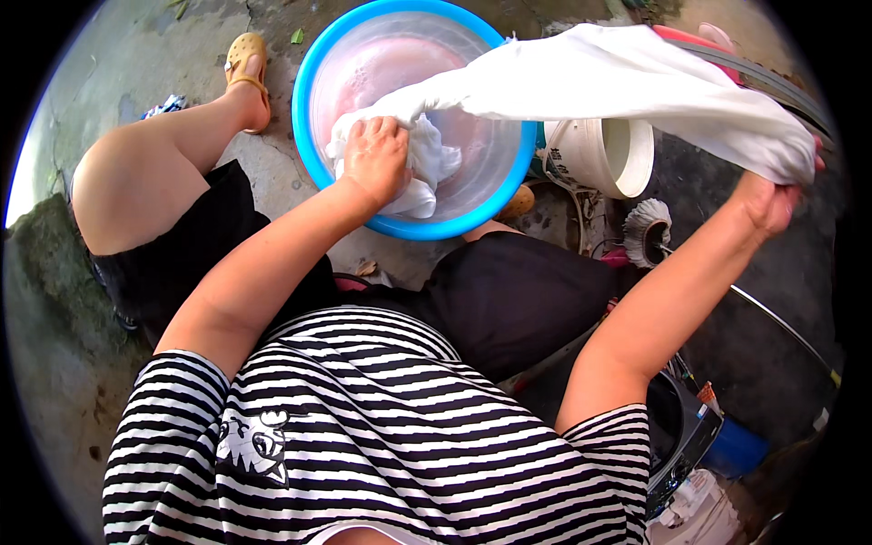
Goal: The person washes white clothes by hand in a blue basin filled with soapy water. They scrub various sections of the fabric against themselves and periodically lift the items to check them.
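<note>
Head view: I see cloth (pixel 590 77) stretched left-to-right between hands; left grip (pixel 377 162) curled tight on its bunch in tub (pixel 427 227), right grip (pixel 772 198) clenched round far end.

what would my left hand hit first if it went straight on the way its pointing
Your left hand would first meet the white cloth bunched at its fingers; past that, probably the pinkish water in the blue-rimmed basin, though depth is unclear.
</note>
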A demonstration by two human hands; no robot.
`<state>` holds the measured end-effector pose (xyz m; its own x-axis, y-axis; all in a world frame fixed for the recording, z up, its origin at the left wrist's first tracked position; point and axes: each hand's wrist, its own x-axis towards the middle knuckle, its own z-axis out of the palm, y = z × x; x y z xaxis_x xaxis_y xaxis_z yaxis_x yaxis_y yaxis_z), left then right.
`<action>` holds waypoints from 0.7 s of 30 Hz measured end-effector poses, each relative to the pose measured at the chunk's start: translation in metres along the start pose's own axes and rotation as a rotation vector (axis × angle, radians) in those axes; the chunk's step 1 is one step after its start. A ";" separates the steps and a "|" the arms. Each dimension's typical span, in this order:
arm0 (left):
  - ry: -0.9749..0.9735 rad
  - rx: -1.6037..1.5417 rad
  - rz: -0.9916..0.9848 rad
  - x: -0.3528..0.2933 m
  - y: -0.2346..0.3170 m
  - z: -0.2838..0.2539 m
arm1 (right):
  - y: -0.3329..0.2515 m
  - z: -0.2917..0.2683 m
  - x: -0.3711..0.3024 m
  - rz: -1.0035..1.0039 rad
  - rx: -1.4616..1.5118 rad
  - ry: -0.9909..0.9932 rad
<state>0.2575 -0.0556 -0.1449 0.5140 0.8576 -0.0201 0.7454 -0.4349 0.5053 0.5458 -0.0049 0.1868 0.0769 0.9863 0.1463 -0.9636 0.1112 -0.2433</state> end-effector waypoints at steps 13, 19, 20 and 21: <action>-0.180 -0.223 -0.543 0.032 -0.043 -0.002 | 0.072 -0.231 -0.043 0.072 -0.672 0.589; -0.195 -1.036 -0.796 0.037 -0.084 0.017 | 0.136 -0.294 -0.095 0.035 -2.195 0.332; -0.167 -1.158 -0.899 0.041 -0.070 0.001 | 0.137 -0.313 -0.109 0.298 -2.032 0.346; -0.131 -1.272 -0.934 0.042 -0.071 0.003 | 0.143 -0.328 -0.119 0.542 -1.841 0.342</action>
<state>0.2277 0.0108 -0.1837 0.1786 0.6220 -0.7624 0.0133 0.7733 0.6339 0.4829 -0.0665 -0.1798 0.1693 0.9076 -0.3842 0.4858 -0.4161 -0.7687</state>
